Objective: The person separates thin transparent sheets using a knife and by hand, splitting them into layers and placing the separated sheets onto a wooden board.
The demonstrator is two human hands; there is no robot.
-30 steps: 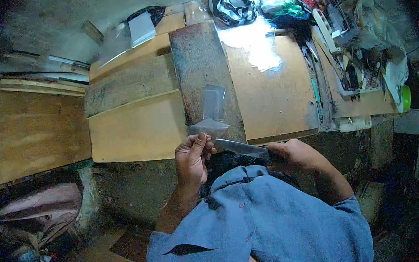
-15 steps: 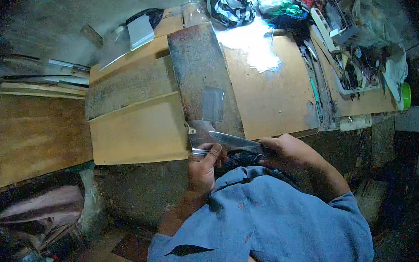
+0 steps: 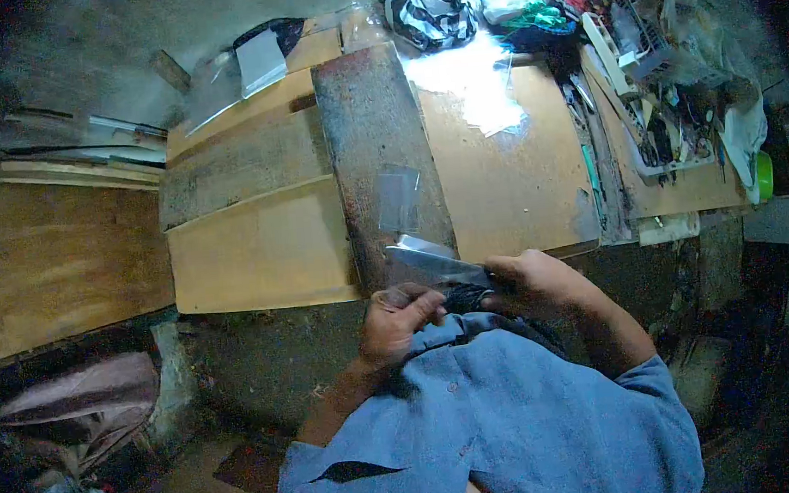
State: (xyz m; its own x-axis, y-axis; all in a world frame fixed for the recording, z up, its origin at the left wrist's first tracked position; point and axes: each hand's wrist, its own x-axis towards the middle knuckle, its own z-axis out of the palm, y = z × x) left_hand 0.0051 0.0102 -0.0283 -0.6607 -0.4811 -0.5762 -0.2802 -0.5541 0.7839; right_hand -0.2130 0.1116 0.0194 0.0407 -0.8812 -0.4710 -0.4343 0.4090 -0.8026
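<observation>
A person in a blue shirt works close against the near edge of a wooden counter, both bare hands just in front of the body. The right hand grips a knife by the handle, its blade slanting across toward the left side. The left hand is curled just beside the blade, its thumb toward the fingers; blur makes it impossible to tell whether it pinches anything thin.

That nearness is the chief hazard: a slip of the knife, or a small drift of the left hand, could bring fingertips onto the edge. Which way the sharp side faces cannot be made out, and the dark backdrop makes the gap harder to judge. The tip reaches over the near end of a dark board, where a careless swing could nick the surface.

Farther up the board lies a flat piece of clear plastic, apart from the hands. Light and seemingly loose, it could slide if bumped, or be scratched by the tip. Beyond, bright glare falls on pale sheets near a striped bag, and could hide their edges from view.
</observation>
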